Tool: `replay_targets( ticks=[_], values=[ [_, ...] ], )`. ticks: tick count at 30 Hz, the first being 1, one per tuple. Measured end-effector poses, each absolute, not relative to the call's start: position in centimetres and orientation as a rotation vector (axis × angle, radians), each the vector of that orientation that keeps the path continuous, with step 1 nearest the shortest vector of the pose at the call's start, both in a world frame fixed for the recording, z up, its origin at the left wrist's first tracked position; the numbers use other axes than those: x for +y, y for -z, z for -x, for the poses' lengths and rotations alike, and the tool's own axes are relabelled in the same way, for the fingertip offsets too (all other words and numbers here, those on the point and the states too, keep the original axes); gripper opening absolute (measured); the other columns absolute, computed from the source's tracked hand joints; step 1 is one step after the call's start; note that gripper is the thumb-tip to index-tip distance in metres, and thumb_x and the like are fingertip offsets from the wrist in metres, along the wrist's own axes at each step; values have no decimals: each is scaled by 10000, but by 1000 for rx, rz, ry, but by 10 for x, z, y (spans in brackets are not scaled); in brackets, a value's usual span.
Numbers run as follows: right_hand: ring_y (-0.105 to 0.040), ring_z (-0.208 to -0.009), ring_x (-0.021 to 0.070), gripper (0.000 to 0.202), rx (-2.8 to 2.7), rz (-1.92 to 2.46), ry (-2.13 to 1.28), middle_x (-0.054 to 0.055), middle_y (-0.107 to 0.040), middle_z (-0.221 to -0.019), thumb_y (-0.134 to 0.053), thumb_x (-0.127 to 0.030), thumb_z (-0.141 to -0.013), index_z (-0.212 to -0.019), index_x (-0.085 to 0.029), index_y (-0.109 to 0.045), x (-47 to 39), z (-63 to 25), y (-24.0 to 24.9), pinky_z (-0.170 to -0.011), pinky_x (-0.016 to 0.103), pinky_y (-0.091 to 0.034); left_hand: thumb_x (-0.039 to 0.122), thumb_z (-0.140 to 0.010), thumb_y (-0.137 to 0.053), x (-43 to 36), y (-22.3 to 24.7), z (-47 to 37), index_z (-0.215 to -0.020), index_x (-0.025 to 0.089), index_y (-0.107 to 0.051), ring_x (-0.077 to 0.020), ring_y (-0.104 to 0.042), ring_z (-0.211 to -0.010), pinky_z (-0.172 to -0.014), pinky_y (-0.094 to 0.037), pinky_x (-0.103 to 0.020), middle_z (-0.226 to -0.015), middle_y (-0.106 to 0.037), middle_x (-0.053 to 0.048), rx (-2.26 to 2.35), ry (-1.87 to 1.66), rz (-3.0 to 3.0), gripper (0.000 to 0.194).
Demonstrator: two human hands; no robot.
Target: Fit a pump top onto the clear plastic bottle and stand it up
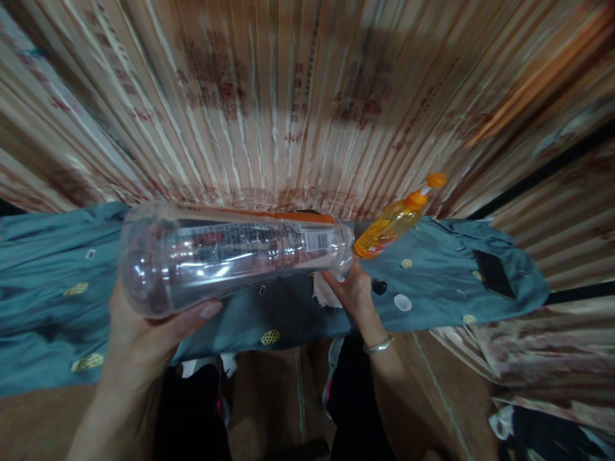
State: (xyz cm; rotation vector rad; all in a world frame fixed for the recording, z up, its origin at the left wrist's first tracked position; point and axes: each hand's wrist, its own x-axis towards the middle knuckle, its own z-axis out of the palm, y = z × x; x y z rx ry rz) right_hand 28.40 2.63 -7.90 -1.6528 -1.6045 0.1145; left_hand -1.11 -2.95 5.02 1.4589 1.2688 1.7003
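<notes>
A large clear plastic bottle (230,253) is held sideways above the cloth, its base to the left and its narrow neck to the right. Through the wall I see a printed label with a barcode and an orange part. My left hand (148,333) grips the base from below, thumb along the near side and the other fingers hidden. At the neck, my right hand (356,291) is closed, with most of its fingers behind the bottle. Just right of that hand stands a dish soap bottle (391,224) with yellow-orange liquid and an orange cap.
The narrow table is covered by a teal cloth (298,320). A white tissue (327,291), a small black cap (379,286), a white round lid (402,302) and a dark phone (494,274) lie on it. A striped curtain (269,128) hangs behind.
</notes>
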Motion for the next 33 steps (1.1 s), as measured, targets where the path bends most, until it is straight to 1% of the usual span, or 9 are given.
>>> replay_targets(
  ticks=[4, 6, 9, 13, 17, 19, 22, 30, 33],
  values=[
    [-748, -936, 315, 686, -1611, 1627, -136, 170, -762, -1032, -565, -714, -855, -1213, -130, -604, 27, -283, 78, -807, 433, -604, 465, -433, -1007, -28, -50, 10, -1362, 295, -615, -287, -728, -941, -746, -660, -381, -1209, -714, -82, 1214, -1683, -1289, 1023],
    [-743, -963, 314, 690, -1613, 1620, -146, 173, -756, -1063, -575, -711, -853, -1230, -134, -594, 27, -283, 77, -833, 445, -602, 448, -439, -1010, -31, -55, 5, -1326, 291, -638, -237, -712, -905, -719, -640, -314, -1150, -716, -51, 1214, -1709, -1257, 975],
    [-740, -960, 315, 699, -1608, 1629, -163, 170, -757, -1060, -597, -716, -838, -1235, -140, -594, 28, -283, 77, -840, 457, -600, 334, -486, -998, -35, -60, -2, -1250, 263, -668, -213, -703, -915, -785, -624, -288, -997, -706, -4, 1195, -1754, -1158, 835],
    [-740, -963, 320, 694, -1631, 1639, -170, 171, -761, -1056, -611, -705, -838, -1236, -138, -604, 28, -284, 77, -838, 451, -596, 244, -399, -1013, -35, -60, -2, -1156, 257, -679, -184, -717, -820, -713, -623, -252, -900, -702, 37, 1161, -1781, -1078, 828],
    [-741, -965, 314, 699, -1635, 1651, -148, 176, -758, -1071, -626, -703, -832, -1233, -130, -605, 29, -284, 76, -827, 428, -595, 281, -443, -1011, -30, -54, 3, -1206, 254, -659, -189, -698, -733, -555, -584, -233, -792, -701, 22, 1105, -1793, -1157, 840],
    [-743, -958, 311, 686, -1641, 1654, -151, 175, -760, -1067, -628, -695, -833, -1223, -131, -610, 29, -283, 75, -823, 422, -595, 291, -466, -1002, -28, -52, 3, -1225, 225, -660, -174, -654, -612, -419, -538, -234, -808, -710, -6, 1029, -1804, -1221, 834],
    [-747, -955, 309, 661, -1643, 1661, -161, 162, -767, -1044, -644, -664, -832, -1227, -135, -608, 29, -282, 74, -824, 415, -593, 277, -478, -996, -26, -54, 2, -1235, 239, -657, -147, -602, -496, -315, -497, -243, -809, -690, 4, 972, -1794, -1219, 830],
    [-751, -943, 316, 651, -1636, 1626, -159, 168, -769, -1023, -657, -664, -827, -1203, -135, -606, 30, -281, 75, -817, 429, -595, 310, -486, -989, -30, -57, 4, -1140, 218, -681, -144, -551, -419, -307, -487, -241, -609, -638, 31, 992, -1744, -1266, 729],
    [-749, -951, 313, 647, -1629, 1625, -147, 168, -767, -1037, -654, -666, -828, -1201, -139, -606, 30, -281, 76, -820, 423, -592, 302, -524, -973, -31, -54, 8, -1129, 226, -684, -144, -583, -468, -345, -512, -236, -684, -689, 2, 992, -1711, -1271, 675]
  ],
)
